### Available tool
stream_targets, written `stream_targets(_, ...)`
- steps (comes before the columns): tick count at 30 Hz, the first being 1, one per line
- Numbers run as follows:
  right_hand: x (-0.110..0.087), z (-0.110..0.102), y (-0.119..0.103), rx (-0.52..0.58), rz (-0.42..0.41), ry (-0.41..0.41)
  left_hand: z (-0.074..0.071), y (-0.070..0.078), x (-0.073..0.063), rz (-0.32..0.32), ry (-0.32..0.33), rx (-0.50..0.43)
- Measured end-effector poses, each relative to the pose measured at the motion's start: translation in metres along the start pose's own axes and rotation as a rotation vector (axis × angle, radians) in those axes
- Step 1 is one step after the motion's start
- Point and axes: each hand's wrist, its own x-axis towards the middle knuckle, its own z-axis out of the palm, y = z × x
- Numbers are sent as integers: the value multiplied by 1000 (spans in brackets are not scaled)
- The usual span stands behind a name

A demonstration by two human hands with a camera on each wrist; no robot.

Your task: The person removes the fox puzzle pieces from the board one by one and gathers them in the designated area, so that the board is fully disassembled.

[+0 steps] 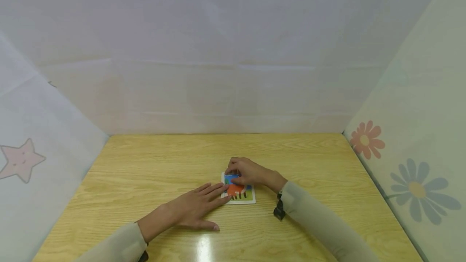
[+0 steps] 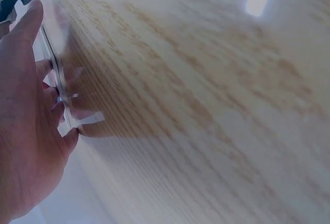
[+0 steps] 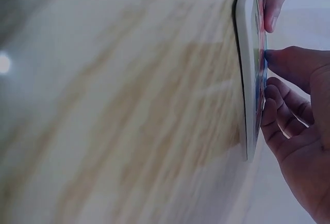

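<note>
My spread left hand (image 1: 193, 207) seemingly steadied the board (image 1: 247, 197) at nine o'clock; my right hand (image 1: 251, 171), grip unclear, likely had to press next.

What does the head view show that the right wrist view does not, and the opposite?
Only the head view: the pink star, red flower, blue-grey flower, left sleeve and right sleeve.
Only the right wrist view: the picture board side-on, showing its pale edge.
Both: the board, right hand, wooden table and left hand, though the wrist view has just its fingers.
</note>
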Motion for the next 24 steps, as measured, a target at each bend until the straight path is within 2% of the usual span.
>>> stream_targets(12, 5, 1, 2, -35, 28, -34, 1, 0, 1, -1, 9, 14)
stream_targets(24, 8, -1, 1, -50, 20, -59, 0, -2, 0, -7, -12, 11)
